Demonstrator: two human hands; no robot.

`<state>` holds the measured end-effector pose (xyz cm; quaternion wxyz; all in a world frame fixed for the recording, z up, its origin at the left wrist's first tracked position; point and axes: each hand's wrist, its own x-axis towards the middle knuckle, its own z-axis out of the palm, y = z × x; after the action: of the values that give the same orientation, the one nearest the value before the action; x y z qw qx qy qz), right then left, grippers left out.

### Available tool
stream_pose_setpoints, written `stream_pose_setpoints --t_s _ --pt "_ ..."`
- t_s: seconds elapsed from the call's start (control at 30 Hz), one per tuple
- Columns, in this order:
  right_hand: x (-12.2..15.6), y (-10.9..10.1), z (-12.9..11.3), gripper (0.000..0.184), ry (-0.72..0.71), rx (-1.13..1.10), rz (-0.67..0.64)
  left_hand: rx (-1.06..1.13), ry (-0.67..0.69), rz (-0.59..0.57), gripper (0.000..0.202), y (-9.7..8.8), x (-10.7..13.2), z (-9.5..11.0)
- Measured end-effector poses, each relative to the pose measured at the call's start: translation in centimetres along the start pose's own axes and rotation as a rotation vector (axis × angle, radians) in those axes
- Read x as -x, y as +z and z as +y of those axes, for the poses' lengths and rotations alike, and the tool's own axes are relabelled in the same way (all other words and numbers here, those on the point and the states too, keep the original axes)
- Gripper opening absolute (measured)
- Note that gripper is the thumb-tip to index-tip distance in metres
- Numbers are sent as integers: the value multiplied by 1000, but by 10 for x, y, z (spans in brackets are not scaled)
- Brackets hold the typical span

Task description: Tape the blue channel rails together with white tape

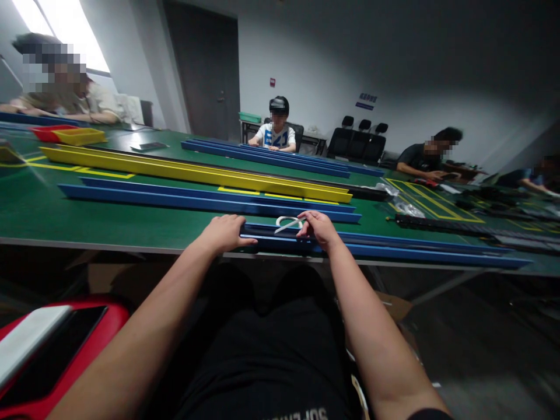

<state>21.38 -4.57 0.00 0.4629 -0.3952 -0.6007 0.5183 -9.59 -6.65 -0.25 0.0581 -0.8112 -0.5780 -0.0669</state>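
Observation:
Close to the table's front edge lies a long blue channel (415,251) with a dark strip along its inside. My left hand (225,232) is at the channel's left end, its thumb on the near side and its fingers on the far side. Over the same channel, my right hand (317,227) pinches a thin white strip (286,226) between thumb and fingers. The white strip curls into a loop left of the fingertips; whether its lower end touches the channel I cannot tell.
Blue channels (210,201) and a yellow channel (196,175) lie beyond my hands on the green table (131,224). More blue channels (266,158) lie farther back. Red and yellow trays (81,135) stand far left. Several people sit around. A phone (56,356) rests on a red surface at lower left.

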Motion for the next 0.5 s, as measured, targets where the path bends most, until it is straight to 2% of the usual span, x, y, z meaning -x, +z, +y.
stream_pose_setpoints --t_s 0.1,0.2,0.33,0.5 --pt "3 0 -3 40 2 -47 17 26 -8 -42 81 -2 -6 14" --pt "5 1 -6 38 -45 -91 84 68 47 -59 78 -4 -15 32" --pt "4 2 -5 37 -97 -36 171 153 123 -78 79 -8 -27 55" --pt "4 -2 -3 37 -100 -124 181 206 172 -93 77 -12 -34 67"
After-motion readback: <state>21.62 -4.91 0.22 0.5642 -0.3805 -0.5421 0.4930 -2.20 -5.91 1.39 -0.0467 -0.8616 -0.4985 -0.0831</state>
